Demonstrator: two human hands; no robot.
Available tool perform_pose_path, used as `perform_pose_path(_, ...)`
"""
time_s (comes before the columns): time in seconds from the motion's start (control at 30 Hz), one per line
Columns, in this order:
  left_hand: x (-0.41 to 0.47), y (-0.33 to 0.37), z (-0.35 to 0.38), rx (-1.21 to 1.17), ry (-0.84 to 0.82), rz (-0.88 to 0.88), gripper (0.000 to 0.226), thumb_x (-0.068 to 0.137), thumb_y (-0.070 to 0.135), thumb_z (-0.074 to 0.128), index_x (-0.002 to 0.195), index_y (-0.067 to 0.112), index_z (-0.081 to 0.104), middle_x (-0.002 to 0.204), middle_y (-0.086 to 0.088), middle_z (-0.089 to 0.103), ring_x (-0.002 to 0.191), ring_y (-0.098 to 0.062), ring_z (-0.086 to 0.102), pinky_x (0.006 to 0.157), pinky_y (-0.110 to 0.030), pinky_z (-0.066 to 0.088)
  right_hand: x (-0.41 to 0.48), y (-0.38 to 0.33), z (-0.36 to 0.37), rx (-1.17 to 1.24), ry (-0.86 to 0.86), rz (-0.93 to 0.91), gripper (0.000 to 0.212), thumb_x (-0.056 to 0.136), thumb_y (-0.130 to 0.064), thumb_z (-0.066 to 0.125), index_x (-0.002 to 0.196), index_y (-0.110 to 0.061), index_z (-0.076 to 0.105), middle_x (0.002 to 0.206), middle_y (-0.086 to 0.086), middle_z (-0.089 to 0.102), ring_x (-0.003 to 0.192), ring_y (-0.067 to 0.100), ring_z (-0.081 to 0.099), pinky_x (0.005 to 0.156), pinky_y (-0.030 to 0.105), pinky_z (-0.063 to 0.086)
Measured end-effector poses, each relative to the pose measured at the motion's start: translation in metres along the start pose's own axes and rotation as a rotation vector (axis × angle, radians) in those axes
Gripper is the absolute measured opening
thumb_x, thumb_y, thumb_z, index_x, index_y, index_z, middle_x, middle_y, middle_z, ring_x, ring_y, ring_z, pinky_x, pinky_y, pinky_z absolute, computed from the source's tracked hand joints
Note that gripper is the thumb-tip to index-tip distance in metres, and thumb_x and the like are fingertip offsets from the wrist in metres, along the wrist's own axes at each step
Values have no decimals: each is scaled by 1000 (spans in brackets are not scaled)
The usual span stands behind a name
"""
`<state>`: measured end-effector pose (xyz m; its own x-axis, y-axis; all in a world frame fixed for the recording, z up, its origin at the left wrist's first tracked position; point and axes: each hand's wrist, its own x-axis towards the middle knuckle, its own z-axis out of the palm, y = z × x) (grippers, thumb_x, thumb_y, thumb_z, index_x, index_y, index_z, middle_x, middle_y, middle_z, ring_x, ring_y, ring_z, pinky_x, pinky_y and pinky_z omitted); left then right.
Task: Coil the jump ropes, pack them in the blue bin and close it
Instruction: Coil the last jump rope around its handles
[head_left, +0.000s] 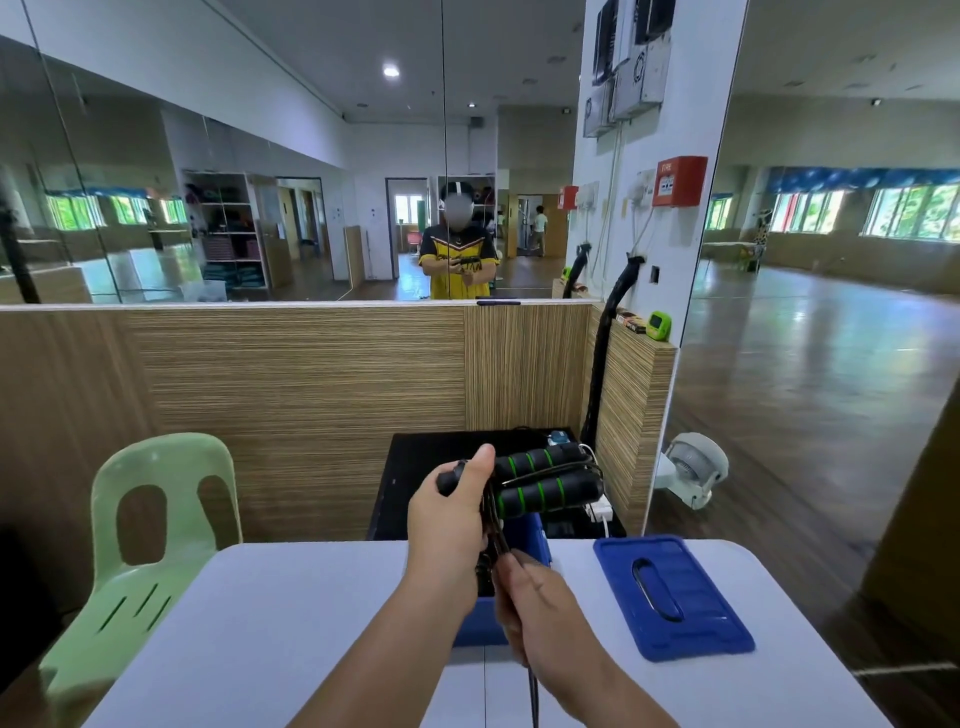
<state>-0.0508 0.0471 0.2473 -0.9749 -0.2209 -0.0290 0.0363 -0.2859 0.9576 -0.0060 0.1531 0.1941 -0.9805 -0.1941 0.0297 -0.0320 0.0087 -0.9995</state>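
Our left hand (451, 512) grips two black foam jump-rope handles with green bands (545, 480) above the open blue plastic bin (535, 535) at the white desk's (291, 623) far edge; our right hand (524, 597) pinches the thin black cord (533, 691). Flat blue lid (670, 597) lies right, apart.

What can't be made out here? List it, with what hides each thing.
Head view only:
- Blue bin: its inside is hidden by the left hand and right hand.
- Jump rope cord: cut off by the bottom edge, so its remaining length is unknown.
- Jump rope handles: their near ends are covered by the left hand.
- Blue lid: its underside faces the table.
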Motion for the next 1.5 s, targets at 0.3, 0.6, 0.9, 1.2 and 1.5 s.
perform_pose_path(0.3, -6, 11, -1, 25, -20, -35, 33, 87, 43, 77, 88, 10, 73, 71, -2, 74, 71, -19, 69, 65, -33, 54, 23, -2, -35, -293, -117, -34, 55, 91, -65, 49, 73, -14, 40, 55, -2, 36, 45, 15, 29, 49, 33, 29)
perform_pose_path(0.6, -7, 13, -8, 101, -116, -80, 29, 85, 46, 76, 79, 20, 65, 69, 2, 63, 71, -19, 56, 60, -32, 41, 81, -61, -91, -482, -120, 51, 53, 95, 14, 45, 53, -19, 50, 44, -15, 45, 43, -2, 44, 59, 25, 38)
perform_pose_path(0.9, -14, 8, -10, 183, -189, -63, 23, 89, 44, 72, 86, 21, 68, 75, 1, 63, 68, -13, 56, 58, -28, 41, 100, -151, -77, -991, -366, -84, 43, 78, -44, 84, 67, -12, 57, 64, 6, 40, 56, 15, 35, 53, 25, 31)
perform_pose_path(1.2, -7, 8, -12, 200, -25, -17, 37, 92, 43, 71, 86, 7, 65, 76, 1, 65, 72, -15, 64, 57, -31, 54, 62, -169, -34, -822, -217, 71, 29, 95, -21, 47, 73, -12, 63, 58, 1, 44, 46, 14, 34, 42, 23, 28)
perform_pose_path(1.5, 6, 3, -12, 116, 31, 2, 40, 92, 45, 72, 95, 5, 70, 87, -15, 75, 80, -23, 70, 52, -26, 53, 21, -119, -28, -308, -166, 55, 24, 98, -17, 43, 80, -13, 59, 58, -1, 42, 46, 11, 28, 41, 21, 24)
